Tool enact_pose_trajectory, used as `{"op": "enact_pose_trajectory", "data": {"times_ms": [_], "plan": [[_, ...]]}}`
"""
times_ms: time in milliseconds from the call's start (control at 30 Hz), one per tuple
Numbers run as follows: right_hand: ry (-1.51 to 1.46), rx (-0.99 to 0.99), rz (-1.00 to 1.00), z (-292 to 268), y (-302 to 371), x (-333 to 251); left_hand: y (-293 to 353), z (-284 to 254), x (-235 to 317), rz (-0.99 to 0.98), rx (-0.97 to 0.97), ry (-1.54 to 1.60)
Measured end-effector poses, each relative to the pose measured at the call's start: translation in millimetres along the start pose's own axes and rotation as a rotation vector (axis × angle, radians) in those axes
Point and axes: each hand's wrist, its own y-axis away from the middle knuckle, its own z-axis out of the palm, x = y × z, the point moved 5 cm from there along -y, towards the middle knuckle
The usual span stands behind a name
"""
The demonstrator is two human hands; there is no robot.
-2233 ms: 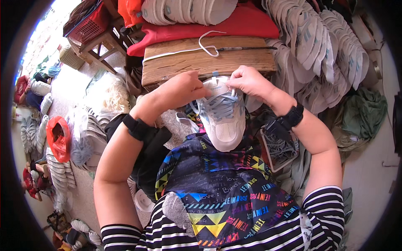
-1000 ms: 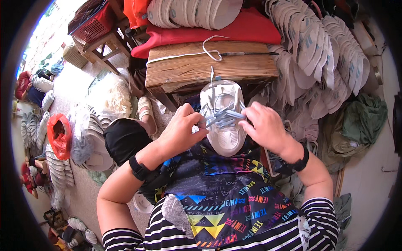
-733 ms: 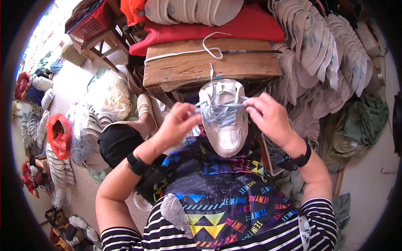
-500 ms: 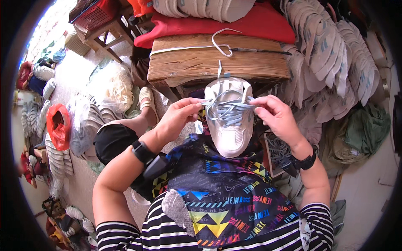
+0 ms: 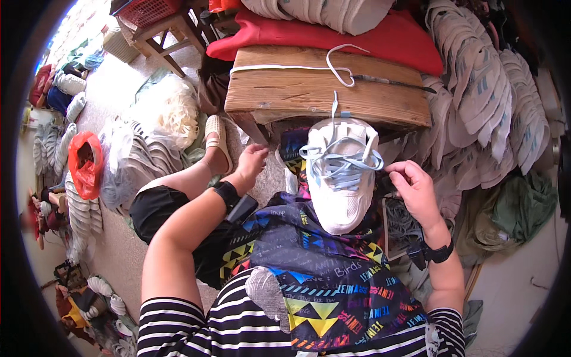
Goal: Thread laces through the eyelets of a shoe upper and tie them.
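White sneaker, pale-blue lace looped on top. Left hand left of sneaker, apart; right hand just right. Wooden worktop beyond sneaker.

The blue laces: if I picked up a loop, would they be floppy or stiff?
Probably floppy: the laces curl into loose loops over the shoe. They're likely light, because they look thin and flat. Lifting one loop might tug the rest, since they criss-cross down the front.
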Motion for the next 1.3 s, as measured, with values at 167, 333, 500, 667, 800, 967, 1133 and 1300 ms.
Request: {"op": "enact_pose_trajectory", "data": {"times_ms": [167, 333, 500, 667, 800, 967, 1133, 1300], "plan": [[0.014, -0.033, -0.016, 9, -3, -8, -36, 23, -5, 0.954, -0.182, -0.951], [0.117, -0.062, -0.091, 18, -7, -20, -39, 27, -32, 0.644, -0.349, -1.367], [0.081, -0.023, -0.164, 12, -14, -32, 46, 12, 24, 0.409, -0.317, -1.526], [0.064, -0.006, -0.291, 25, -30, -75, 156, -31, 97, 1.089, 0.083, -1.786], [-0.224, -0.145, -0.2, 54, -37, -87, 244, -37, 155, 1.306, 0.309, -1.601], [-0.786, -0.753, 0.16, 120, -30, -107, 337, 10, 162, 1.608, 0.139, -1.587], [-0.886, -0.953, 0.36, 146, -15, -106, 361, 48, 128, 1.899, -0.251, -1.461], [-1.035, -0.773, 0.162, 111, -13, -107, 348, 34, 139, 2.152, -0.22, -1.041]]}}
